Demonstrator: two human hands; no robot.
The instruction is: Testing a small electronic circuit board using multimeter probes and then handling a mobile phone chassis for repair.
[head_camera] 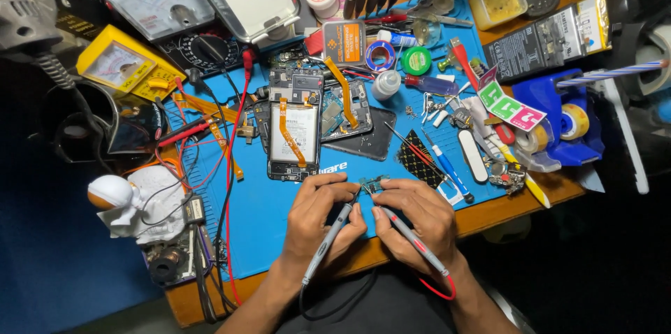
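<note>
Your left hand [323,216] pinches a grey probe [328,244] and your right hand [414,216] a red probe [412,236], tips meeting on what appears a small circuit board [374,184] on the blue mat [265,215]: light, stiff, fragile, best held by its edges.

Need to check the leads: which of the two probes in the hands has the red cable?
The probe in the right hand: the red-marked probe trails a red cable by the wrist. The left hand's grey probe trails a black one.
</note>
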